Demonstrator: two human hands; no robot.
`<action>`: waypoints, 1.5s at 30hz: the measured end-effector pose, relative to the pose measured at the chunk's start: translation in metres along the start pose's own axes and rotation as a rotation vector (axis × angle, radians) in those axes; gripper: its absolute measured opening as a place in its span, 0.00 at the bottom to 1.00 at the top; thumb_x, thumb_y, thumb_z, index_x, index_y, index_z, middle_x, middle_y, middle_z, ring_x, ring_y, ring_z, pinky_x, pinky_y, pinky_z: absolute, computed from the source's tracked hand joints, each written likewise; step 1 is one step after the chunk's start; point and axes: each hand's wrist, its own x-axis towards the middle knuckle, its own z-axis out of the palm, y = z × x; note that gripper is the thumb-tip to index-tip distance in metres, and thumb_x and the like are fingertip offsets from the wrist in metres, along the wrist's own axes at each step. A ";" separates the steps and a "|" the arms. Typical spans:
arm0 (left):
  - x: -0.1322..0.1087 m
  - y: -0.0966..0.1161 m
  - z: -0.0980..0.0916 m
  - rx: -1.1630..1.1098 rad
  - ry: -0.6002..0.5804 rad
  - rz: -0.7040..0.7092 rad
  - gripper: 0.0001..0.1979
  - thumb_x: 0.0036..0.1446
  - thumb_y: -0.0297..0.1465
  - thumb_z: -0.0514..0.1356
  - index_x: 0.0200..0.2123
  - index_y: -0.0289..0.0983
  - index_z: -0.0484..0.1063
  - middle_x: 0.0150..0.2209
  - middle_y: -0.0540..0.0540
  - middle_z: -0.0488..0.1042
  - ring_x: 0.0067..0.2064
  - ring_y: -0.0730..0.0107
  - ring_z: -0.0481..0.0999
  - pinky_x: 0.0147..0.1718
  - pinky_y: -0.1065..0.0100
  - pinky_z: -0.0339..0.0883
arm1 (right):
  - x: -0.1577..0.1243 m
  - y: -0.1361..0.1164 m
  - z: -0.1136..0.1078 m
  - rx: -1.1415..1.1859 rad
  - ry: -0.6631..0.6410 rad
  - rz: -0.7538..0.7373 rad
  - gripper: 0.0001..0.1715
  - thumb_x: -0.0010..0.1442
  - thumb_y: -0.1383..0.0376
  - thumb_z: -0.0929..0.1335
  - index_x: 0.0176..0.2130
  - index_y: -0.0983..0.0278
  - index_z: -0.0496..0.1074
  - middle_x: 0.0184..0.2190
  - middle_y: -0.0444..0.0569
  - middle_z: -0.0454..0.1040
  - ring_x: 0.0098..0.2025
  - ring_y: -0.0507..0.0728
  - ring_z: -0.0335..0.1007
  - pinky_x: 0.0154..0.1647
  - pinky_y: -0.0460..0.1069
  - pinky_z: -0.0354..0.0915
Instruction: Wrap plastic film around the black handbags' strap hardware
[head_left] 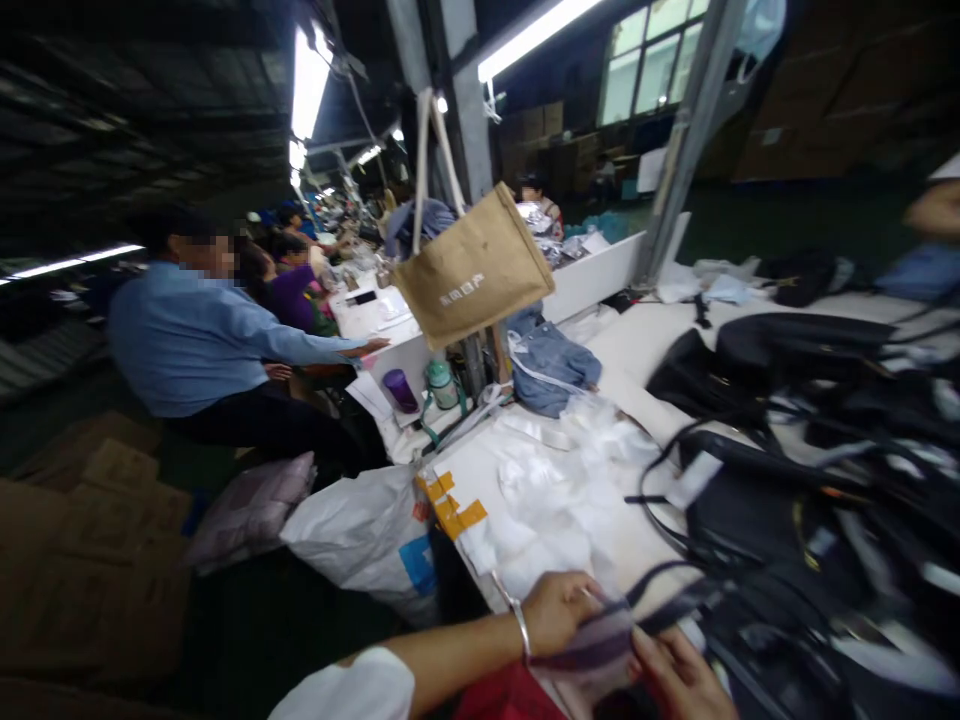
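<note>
My left hand, with a silver bangle on the wrist, is closed on a dark strap that has a see-through film over it. The thumb and fingers of my right hand pinch the same piece from the other side, at the bottom edge of the view. Blur hides exactly how film and strap meet. Just to the right, black handbags with long straps lie piled on the white worktable. Ahead of my hands is a heap of thin white wrapping.
A tan tote bag hangs from a post above the table. A white sack stands below the table's left edge. A person in a blue shirt sits at left, near cardboard boxes. A purple cup and green bottle stand ahead.
</note>
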 end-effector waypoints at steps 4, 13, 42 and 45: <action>-0.003 0.009 0.009 -0.161 -0.059 -0.052 0.08 0.47 0.33 0.60 0.29 0.34 0.69 0.18 0.56 0.63 0.19 0.81 0.56 0.21 0.75 0.48 | 0.004 -0.002 0.007 -0.048 0.179 -0.123 0.18 0.47 0.52 0.72 0.27 0.63 0.68 0.22 0.41 0.65 0.28 0.53 0.61 0.30 0.46 0.60; -0.022 0.025 0.019 0.097 -0.100 0.104 0.12 0.56 0.38 0.55 0.39 0.35 0.67 0.27 0.51 0.72 0.27 0.74 0.69 0.28 0.73 0.59 | 0.004 0.013 0.011 0.158 0.242 -0.175 0.14 0.51 0.56 0.71 0.32 0.63 0.67 0.24 0.41 0.65 0.26 0.50 0.58 0.28 0.45 0.57; -0.071 0.026 0.009 0.025 -0.047 -0.116 0.15 0.59 0.46 0.49 0.38 0.40 0.58 0.23 0.53 0.71 0.21 0.71 0.70 0.19 0.72 0.62 | -0.019 0.006 0.014 0.439 0.258 -0.080 0.47 0.46 0.61 0.74 0.59 0.59 0.51 0.21 0.35 0.66 0.18 0.47 0.57 0.19 0.42 0.58; -0.075 0.020 0.012 -0.160 -0.102 -0.229 0.17 0.57 0.47 0.50 0.37 0.40 0.57 0.27 0.49 0.74 0.23 0.68 0.74 0.19 0.72 0.61 | -0.022 0.007 0.013 0.398 0.267 -0.132 0.46 0.48 0.61 0.74 0.60 0.59 0.51 0.21 0.35 0.65 0.20 0.47 0.58 0.21 0.43 0.58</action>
